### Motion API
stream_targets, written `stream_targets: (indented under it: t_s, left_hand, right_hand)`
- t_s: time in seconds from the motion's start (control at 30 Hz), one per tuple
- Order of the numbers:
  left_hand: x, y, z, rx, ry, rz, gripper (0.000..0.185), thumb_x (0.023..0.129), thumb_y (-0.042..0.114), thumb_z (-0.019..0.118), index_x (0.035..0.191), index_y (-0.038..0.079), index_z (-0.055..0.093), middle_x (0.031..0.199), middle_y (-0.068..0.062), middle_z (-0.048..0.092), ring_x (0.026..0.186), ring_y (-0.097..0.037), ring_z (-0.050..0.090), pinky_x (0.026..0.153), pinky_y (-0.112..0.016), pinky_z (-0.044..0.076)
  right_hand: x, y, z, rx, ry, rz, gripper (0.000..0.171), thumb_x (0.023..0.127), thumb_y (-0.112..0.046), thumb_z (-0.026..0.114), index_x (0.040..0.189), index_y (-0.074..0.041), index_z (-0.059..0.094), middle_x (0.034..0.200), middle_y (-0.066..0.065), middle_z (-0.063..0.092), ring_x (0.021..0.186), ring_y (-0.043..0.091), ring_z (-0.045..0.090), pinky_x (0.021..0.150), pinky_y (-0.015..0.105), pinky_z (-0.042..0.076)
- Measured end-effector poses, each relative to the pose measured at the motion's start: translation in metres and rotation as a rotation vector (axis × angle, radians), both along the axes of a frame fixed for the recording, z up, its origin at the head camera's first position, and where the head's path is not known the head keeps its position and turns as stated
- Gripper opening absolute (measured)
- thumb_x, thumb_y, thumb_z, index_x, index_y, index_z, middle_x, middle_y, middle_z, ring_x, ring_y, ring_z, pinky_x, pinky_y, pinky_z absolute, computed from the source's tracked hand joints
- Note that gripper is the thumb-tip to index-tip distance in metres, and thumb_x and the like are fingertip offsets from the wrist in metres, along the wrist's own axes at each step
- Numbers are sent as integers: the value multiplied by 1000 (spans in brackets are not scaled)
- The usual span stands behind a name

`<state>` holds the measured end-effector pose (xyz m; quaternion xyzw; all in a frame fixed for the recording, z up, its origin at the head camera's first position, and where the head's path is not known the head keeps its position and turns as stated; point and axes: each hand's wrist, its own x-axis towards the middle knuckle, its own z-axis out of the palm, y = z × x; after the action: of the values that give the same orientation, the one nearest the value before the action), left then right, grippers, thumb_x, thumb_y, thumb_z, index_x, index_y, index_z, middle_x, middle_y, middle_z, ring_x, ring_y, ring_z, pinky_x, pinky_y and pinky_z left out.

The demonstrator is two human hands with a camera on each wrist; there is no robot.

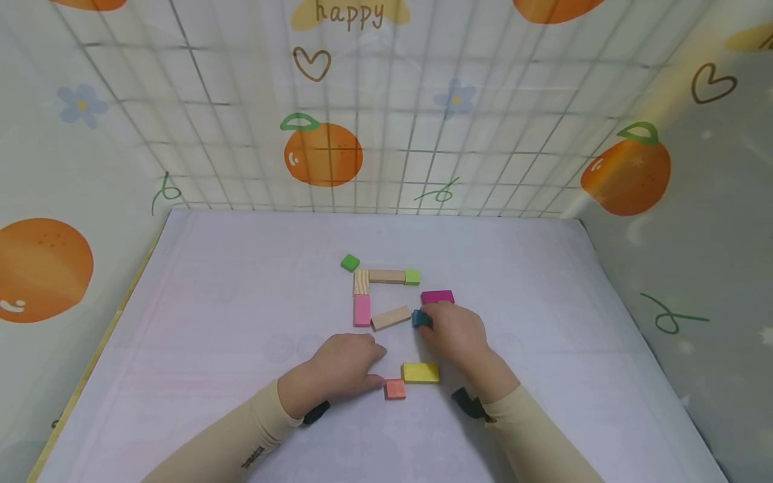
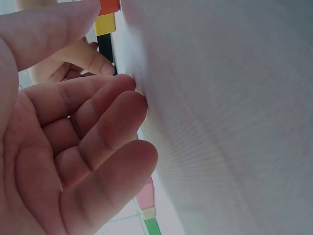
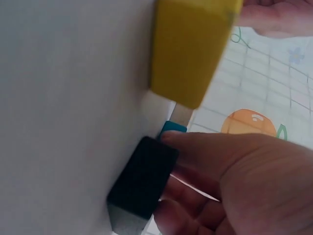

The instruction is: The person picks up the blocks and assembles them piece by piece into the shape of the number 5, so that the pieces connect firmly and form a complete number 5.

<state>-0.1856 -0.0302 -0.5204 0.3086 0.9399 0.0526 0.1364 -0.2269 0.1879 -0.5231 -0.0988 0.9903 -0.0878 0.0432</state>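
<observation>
White tabletop [image 1: 241,302]: right hand [image 1: 455,335] pinches teal block [image 1: 419,319]; a nudge could shift the wooden block [image 1: 390,317]; left hand [image 1: 341,372] rests empty

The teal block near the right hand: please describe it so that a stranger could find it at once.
On the white table, find the group of small wooden blocks in the middle. The right hand lies at the right side of this group, and its fingertips hold the teal block, just right of the slanted plain wood block and below the magenta block. It is the only blue-green block there.
</observation>
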Motion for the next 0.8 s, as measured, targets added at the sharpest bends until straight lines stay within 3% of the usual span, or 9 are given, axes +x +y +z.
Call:
stream_targets:
  t_s: [0.4, 0.8]
  left_hand:
    - [1, -1, 3, 6, 15, -10, 39, 87, 43, 76, 118, 19, 73, 88, 5, 65, 77, -8, 56, 67, -27, 51]
    - [1, -2, 4, -1, -16, 0, 42, 88, 45, 76, 121, 19, 72, 89, 5, 65, 76, -8, 55, 69, -27, 51]
  right_hand:
    - [-1, -1, 3, 25, 17, 29, 32, 86, -25, 80, 117, -17, 74, 96, 2, 72, 77, 16, 62, 66, 35, 56]
    - [-4, -4, 6, 23, -7, 17, 23, 87, -27, 79, 108, -19, 75, 91, 0, 72, 73, 15, 58, 65, 34, 55]
